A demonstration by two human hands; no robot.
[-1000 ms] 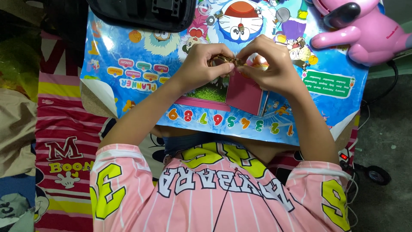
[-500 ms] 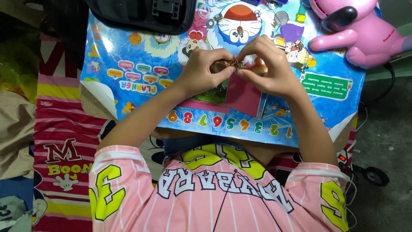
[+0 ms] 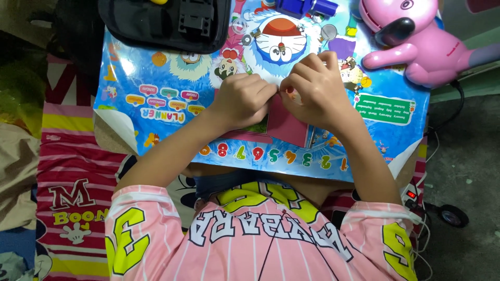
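— Far left first?
— Red-striped cartoon blanket (image 3: 67,171) spread on the floor; above it, a black fabric pouch with a plastic buckle (image 3: 166,21).
— And the hands?
— Left hand (image 3: 245,99) curled shut, right hand (image 3: 317,91) likewise closed, fingertips meeting in a shared pinch on a tiny brownish bit (image 3: 284,89), too small to name.
— Different from half a second back?
— Knuckles drawn closer, the bit now nearly hidden. Probably a tighter grip, fine work under way.
— Underneath?
— Magenta paper sheet (image 3: 286,125) flat, just below both hands, on the glossy blue cartoon poster (image 3: 156,104) covering the table.
— Further right?
— Pink plastic dog-shaped toy (image 3: 416,47), then grey floor (image 3: 463,156).
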